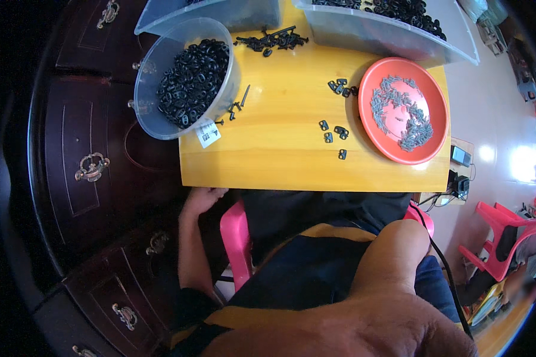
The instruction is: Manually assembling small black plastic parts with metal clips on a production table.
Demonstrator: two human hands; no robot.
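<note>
A tub of black parts stands left; the left hand, seemingly idle, sits by the table's edge, its grip impossible to tell; loose black pieces lie beside a red plate of metal pins; the right hand is hidden; handling pieces would call for raised hands

Honey-yellow, black and orange-red are seen together.
The tabletop is faintly streaked with wood grain. At far left, black pieces are shown through a colourless, translucent tub; at right, an orange-red plate is speckled with silver-grey pins. Drawers at left are toned dark reddish-brown, a near chair bright pink. Shaded cloth, perhaps navy, is edged in mustard.
</note>
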